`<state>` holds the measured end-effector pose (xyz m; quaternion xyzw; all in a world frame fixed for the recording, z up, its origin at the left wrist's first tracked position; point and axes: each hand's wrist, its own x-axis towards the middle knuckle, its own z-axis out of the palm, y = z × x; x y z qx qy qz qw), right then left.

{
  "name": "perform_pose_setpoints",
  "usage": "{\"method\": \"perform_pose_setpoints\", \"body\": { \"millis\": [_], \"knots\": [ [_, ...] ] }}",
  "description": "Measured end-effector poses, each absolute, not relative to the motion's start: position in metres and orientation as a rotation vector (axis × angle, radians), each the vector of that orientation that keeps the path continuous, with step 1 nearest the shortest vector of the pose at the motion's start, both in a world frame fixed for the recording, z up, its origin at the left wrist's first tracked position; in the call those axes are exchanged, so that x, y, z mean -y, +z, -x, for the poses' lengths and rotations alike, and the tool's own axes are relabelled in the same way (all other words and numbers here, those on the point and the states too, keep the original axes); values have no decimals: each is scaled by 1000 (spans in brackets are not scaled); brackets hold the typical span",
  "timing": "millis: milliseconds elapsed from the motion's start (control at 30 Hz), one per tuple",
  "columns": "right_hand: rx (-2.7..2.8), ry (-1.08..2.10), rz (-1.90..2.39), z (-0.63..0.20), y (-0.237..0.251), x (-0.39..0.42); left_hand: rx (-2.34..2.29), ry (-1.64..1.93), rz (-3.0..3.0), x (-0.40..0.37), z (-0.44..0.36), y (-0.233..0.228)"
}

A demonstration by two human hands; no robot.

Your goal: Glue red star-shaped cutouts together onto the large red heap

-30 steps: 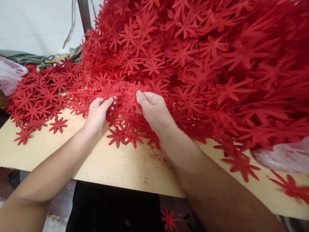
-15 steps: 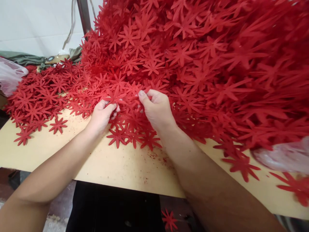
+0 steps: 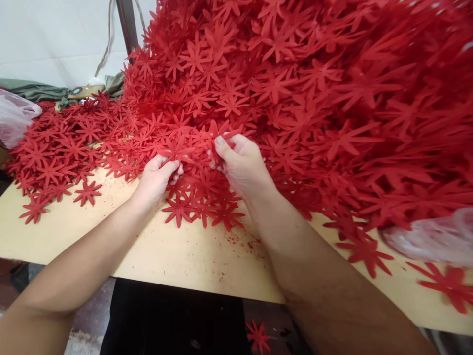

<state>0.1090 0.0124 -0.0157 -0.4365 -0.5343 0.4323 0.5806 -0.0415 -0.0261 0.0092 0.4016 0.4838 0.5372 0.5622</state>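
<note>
Between thumb and fingers, my left hand (image 3: 159,175) pinches a red star-shaped petal piece (image 3: 180,150) with narrow pointed lobes. My right hand (image 3: 242,160) is closed on another such red petal piece (image 3: 220,130), its lobes showing above the thumb. A small gap separates the two hands over the table. Below and between them lie more loose red pieces (image 3: 179,209). Behind rises a large heap of the same red pieces (image 3: 273,84). Whether either hand holds more than one piece is hidden by the fingers.
A second, darker red pile (image 3: 55,153) spreads over the left of the pale table (image 3: 177,256). Clear plastic bags lie at the left (image 3: 16,118) and the right (image 3: 432,236). A fallen red piece (image 3: 258,337) is below the table edge. A metal post (image 3: 127,24) stands behind.
My right hand now has a red petal piece spread above its thumb, where little showed before. My left hand keeps its piece in nearly the same place.
</note>
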Motion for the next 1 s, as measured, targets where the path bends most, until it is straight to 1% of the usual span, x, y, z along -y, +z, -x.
{"method": "perform_pose_setpoints", "body": {
  "millis": [100,300,567,800,1000],
  "knots": [
    [1215,1075,1002,-109,-17,-13,-1135,1257,-945,26,42,9],
    [1110,1031,1054,-113,-15,-14,-1136,1251,-950,25,42,8],
    [1026,1093,1071,-114,-5,-11,-1150,1249,-965,26,42,7],
    [972,1318,937,-113,-3,-12,-1155,1244,-963,26,41,8],
    [1004,1202,1004,-116,-9,-15,-1159,1241,-958,25,41,7]
  ]
}}
